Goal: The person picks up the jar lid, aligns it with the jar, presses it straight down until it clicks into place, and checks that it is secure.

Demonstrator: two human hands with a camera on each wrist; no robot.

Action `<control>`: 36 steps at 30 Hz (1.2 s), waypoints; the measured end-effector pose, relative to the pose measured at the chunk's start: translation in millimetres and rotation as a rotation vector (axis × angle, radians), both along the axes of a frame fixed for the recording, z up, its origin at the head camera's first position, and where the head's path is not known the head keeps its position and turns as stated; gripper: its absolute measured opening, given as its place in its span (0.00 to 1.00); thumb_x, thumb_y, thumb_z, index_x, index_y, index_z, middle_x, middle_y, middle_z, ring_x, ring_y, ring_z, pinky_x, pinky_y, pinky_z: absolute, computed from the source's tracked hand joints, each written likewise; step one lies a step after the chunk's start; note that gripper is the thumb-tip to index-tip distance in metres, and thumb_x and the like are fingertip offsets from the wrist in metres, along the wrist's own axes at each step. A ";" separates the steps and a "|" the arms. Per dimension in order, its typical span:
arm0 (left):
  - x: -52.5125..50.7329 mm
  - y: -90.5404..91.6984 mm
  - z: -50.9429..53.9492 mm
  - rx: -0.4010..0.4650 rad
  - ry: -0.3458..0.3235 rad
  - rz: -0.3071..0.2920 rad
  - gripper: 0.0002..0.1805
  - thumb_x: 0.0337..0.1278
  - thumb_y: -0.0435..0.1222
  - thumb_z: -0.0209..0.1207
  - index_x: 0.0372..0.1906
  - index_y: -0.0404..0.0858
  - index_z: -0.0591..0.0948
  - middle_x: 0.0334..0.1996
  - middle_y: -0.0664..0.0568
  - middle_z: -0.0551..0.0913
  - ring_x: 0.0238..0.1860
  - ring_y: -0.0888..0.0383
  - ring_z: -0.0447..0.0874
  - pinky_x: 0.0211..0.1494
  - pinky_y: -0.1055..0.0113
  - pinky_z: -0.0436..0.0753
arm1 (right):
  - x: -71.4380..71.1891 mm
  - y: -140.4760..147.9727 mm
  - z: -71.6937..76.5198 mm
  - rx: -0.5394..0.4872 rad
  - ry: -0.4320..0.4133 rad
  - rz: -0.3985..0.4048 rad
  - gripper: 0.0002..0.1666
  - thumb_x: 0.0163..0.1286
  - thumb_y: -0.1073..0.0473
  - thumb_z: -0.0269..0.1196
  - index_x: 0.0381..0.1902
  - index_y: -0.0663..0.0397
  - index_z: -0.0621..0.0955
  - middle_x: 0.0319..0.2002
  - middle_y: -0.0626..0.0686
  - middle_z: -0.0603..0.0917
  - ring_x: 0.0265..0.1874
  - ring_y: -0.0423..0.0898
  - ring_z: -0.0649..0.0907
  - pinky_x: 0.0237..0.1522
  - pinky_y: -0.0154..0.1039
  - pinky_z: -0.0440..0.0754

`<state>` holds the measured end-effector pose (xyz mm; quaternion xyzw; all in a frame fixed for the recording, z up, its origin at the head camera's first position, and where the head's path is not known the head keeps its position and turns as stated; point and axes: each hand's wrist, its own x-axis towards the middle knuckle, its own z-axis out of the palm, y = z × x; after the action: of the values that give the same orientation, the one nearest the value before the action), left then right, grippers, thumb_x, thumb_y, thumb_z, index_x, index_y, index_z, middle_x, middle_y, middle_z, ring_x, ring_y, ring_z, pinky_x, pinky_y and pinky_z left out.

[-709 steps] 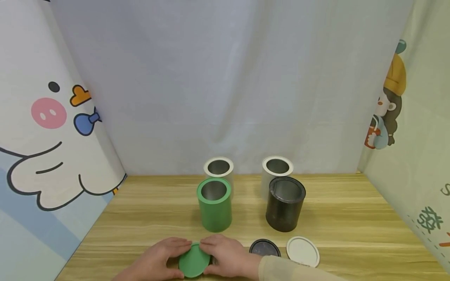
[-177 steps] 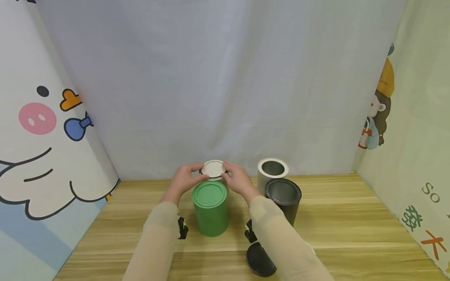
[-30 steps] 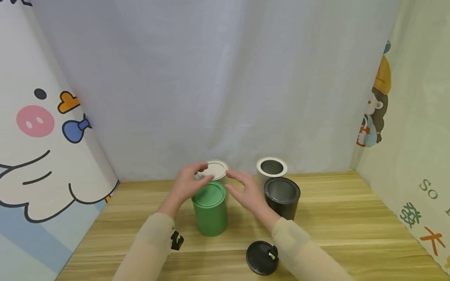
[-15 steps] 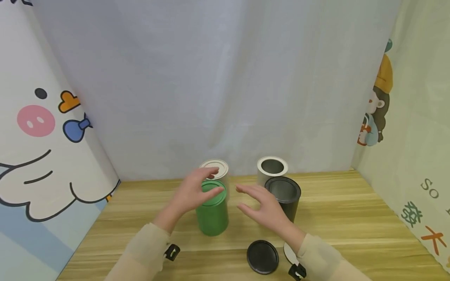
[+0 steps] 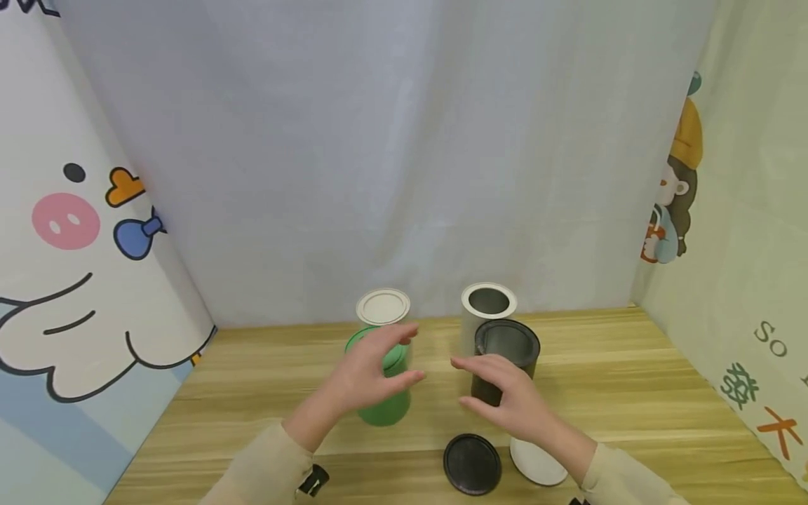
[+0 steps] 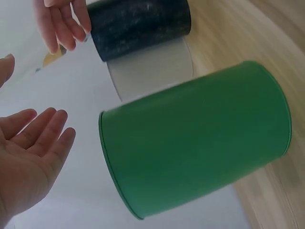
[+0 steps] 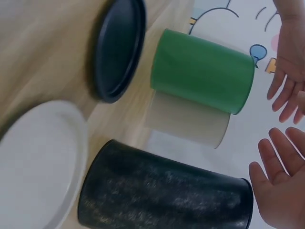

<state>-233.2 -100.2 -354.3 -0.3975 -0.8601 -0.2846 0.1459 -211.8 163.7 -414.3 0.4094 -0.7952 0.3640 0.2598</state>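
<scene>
My left hand (image 5: pixel 362 375) hovers above the green can (image 5: pixel 386 410), holding nothing, and hides part of its lidded top. Thumb and fingers are spread apart. In the left wrist view, a gap separates this hand (image 6: pixel 28 162) from the green can (image 6: pixel 195 140). My right hand (image 5: pixel 514 396) is in the air in front of the black can (image 5: pixel 508 344), its fingers loosely extended around nothing. Below it on the table lie a black lid (image 5: pixel 472 464) and a white lid (image 5: pixel 536 463), the latter partly hidden by the wrist.
Behind the green can stands a white can with a white lid (image 5: pixel 383 307) on top. A second white can (image 5: pixel 489 300), its dark inside showing, stands behind the black can. The wood-grain table (image 5: pixel 265 393) ends at a pale curtain (image 5: pixel 404 175), with printed cloths at both sides.
Earlier the hands held the green lid, now on the green can; then they held the white lid on the back-left can. They have since let go, drawn nearer and moved rightward.
</scene>
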 end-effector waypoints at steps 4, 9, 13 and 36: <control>10.7 7.0 -8.0 -0.011 -0.013 -0.043 0.35 0.56 0.44 0.69 0.65 0.31 0.73 0.56 0.44 0.81 0.53 0.51 0.81 0.60 0.53 0.78 | 6.3 10.5 -6.8 0.063 -0.014 0.010 0.35 0.55 0.63 0.75 0.62 0.54 0.79 0.55 0.50 0.84 0.52 0.47 0.81 0.52 0.46 0.79; 23.4 15.2 -24.4 -0.051 -0.056 -0.081 0.36 0.57 0.46 0.69 0.67 0.33 0.73 0.59 0.47 0.80 0.56 0.53 0.79 0.61 0.57 0.77 | 17.5 20.8 -16.7 0.132 -0.031 -0.015 0.34 0.55 0.60 0.76 0.61 0.54 0.80 0.54 0.47 0.84 0.51 0.46 0.80 0.50 0.45 0.81; 30.2 19.5 -44.5 -0.081 -0.059 -0.098 0.36 0.57 0.46 0.69 0.66 0.32 0.74 0.60 0.45 0.79 0.60 0.51 0.77 0.64 0.58 0.76 | 25.3 27.3 -29.1 0.165 -0.058 -0.022 0.34 0.54 0.59 0.77 0.61 0.52 0.80 0.54 0.47 0.84 0.51 0.46 0.80 0.48 0.45 0.82; 39.7 39.0 -124.3 -0.289 -0.086 -0.113 0.45 0.57 0.59 0.64 0.71 0.36 0.69 0.67 0.42 0.71 0.66 0.50 0.70 0.62 0.54 0.77 | 27.9 46.8 -63.4 0.432 -0.101 0.030 0.39 0.57 0.49 0.75 0.63 0.58 0.78 0.61 0.56 0.79 0.59 0.52 0.77 0.54 0.49 0.80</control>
<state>-193.5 -61.2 -478.6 -0.4493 -0.8739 -0.1822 0.0339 -184.0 210.5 -477.7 0.4484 -0.8606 0.2093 0.1204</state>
